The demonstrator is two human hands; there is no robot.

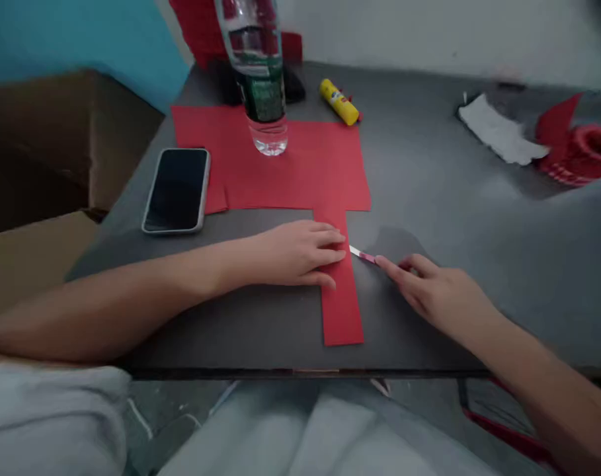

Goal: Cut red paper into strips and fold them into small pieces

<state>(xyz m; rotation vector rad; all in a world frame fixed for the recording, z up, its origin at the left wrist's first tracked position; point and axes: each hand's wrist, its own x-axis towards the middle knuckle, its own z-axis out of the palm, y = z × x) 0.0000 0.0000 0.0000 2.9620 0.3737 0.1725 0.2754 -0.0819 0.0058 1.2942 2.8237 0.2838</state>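
Observation:
My left hand [305,254] lies flat with its fingers spread on a red paper strip [342,314], pressing it to the table. The strip runs toward the table's front edge, its far end meeting a large red paper sheet [300,172]. My right hand [424,284] is closed around a slim pink craft knife [367,256], index finger stretched along it. The knife's pale blade points left and meets the strip's right edge beside my left fingertips; whether its tip goes under the paper is hidden.
A clear water bottle [265,86] stands on the red sheet. Left of it lies a phone [177,190]. Behind are a yellow glue stick [338,101], a white paper piece [501,129] and a red paper craft [582,149]. A cardboard box [116,139] stands left of the table.

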